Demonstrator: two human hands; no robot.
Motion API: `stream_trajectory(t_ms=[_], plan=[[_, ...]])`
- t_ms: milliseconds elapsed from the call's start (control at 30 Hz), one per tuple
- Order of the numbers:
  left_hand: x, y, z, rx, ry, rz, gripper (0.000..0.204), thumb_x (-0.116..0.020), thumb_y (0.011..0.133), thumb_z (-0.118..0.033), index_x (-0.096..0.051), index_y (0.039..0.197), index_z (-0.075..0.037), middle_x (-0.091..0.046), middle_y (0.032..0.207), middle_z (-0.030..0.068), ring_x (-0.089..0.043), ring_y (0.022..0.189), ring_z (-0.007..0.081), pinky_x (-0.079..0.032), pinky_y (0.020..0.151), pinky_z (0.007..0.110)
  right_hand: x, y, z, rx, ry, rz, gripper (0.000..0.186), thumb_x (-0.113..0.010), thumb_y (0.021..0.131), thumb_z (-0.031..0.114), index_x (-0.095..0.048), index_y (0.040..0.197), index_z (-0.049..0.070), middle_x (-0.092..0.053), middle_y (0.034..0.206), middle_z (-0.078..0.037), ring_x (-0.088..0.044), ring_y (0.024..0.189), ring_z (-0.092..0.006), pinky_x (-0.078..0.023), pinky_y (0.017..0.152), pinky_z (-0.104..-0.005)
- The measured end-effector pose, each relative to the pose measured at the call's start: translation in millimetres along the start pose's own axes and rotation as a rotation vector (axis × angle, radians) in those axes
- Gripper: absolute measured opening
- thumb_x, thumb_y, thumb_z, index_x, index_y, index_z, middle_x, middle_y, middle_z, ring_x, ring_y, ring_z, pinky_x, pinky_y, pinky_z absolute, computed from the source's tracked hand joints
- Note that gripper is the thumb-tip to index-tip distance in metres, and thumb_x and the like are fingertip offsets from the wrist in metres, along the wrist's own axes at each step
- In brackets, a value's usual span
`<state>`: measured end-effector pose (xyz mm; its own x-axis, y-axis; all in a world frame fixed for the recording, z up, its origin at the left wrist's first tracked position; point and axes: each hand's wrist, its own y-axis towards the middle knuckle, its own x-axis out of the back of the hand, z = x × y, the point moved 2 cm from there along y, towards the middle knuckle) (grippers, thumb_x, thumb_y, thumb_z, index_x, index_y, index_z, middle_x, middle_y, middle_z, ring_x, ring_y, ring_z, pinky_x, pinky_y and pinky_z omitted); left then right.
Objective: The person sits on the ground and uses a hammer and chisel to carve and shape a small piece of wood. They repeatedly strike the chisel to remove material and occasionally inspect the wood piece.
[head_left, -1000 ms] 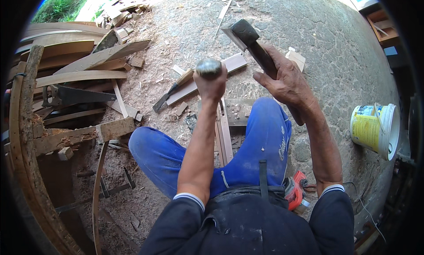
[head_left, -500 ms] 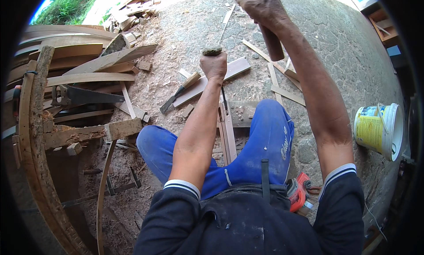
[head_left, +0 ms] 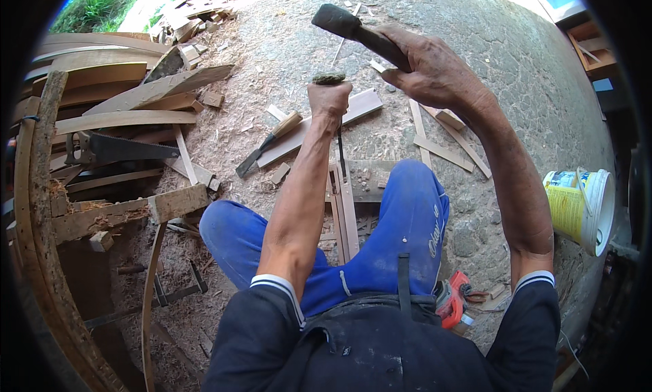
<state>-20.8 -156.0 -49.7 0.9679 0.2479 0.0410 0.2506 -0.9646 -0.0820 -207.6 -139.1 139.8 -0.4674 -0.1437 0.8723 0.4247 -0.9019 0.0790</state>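
Note:
My left hand is closed round an upright chisel with a worn, mushroomed top. The dark shaft points down at a long pale workpiece with a slot, lying between my blue-trousered knees; whether the tip touches it I cannot tell. My right hand grips a dark wooden-handled hammer, its head raised just above and beyond the chisel. A second, wide chisel with a wooden handle rests beside a pale board on the ground ahead.
At left are stacked curved planks, a handsaw and a timber frame. Loose strips lie right of centre. A white-and-yellow bucket is at right, a red power tool beside my right hip. Shavings cover much of the ground.
My right hand rose with the hammer, then came partway down and rightward, the head now pointing left over the chisel. My left hand moved slightly up earlier and now holds about the same place.

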Motion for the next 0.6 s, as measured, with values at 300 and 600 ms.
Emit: stream_trajectory(t_ms=[300, 600], plan=[[27.0, -147.8, -72.4, -0.445, 0.153, 0.301, 0.017, -0.079, 0.085, -0.013, -0.064, 0.08, -0.006, -0.065, 0.072, 0.0032, -0.062, 0.064, 0.0126, -0.05, 0.06, 0.028, -11.6, -59.4, -4.1, -0.224, 0.868, -0.141, 0.056, -0.075, 0.093, 0.019, -0.05, 0.138, -0.002, -0.058, 0.075, -0.002, -0.053, 0.055, -0.0061, -0.045, 0.047, -0.0242], [40.3, -167.4, -38.2, -0.574, 0.301, 0.035, 0.015, -0.077, 0.086, -0.008, -0.063, 0.083, -0.006, -0.064, 0.076, 0.0048, -0.059, 0.064, 0.0125, -0.049, 0.062, 0.029, -76.7, -174.8, -15.2, -0.509, 1.242, -0.133, 0.058, -0.075, 0.091, 0.012, -0.047, 0.14, -0.003, -0.055, 0.074, 0.0, -0.054, 0.052, -0.0078, -0.046, 0.045, -0.0251]])
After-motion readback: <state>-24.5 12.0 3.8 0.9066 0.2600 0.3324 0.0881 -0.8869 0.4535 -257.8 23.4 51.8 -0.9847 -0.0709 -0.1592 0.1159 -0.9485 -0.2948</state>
